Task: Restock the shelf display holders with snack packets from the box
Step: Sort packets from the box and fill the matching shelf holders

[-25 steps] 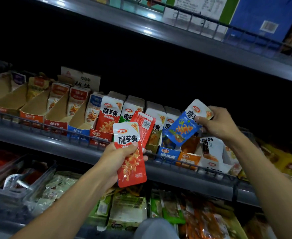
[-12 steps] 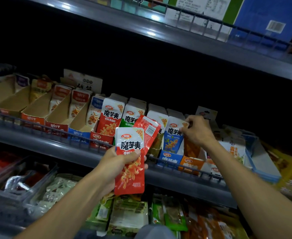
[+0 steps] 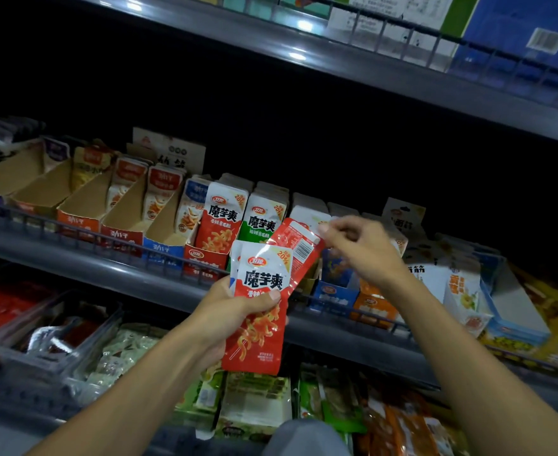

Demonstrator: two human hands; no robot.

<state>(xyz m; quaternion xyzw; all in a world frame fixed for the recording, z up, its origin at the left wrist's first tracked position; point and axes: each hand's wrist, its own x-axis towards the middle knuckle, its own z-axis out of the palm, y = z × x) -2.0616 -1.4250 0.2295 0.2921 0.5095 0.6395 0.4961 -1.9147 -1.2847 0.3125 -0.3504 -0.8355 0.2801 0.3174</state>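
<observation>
Clearly light, soft and slippery: red snack packets (image 3: 259, 311), at least three, fanned in front of the shelf rail (image 3: 83, 235), clasped at mid-height by left hand (image 3: 238, 311). Best taken by the flat sealed top edge. Right hand (image 3: 359, 248) at the top corner of the rearmost packet (image 3: 299, 238), fingers curled, seemingly pinching it. Below, red display holder (image 3: 205, 260) already stocked.

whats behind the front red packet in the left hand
Behind the front red packet gripped by the left hand, a second red packet sticks up to its right, barcode side showing. A white edge peeks out on its left; what that belongs to is covered.
</observation>
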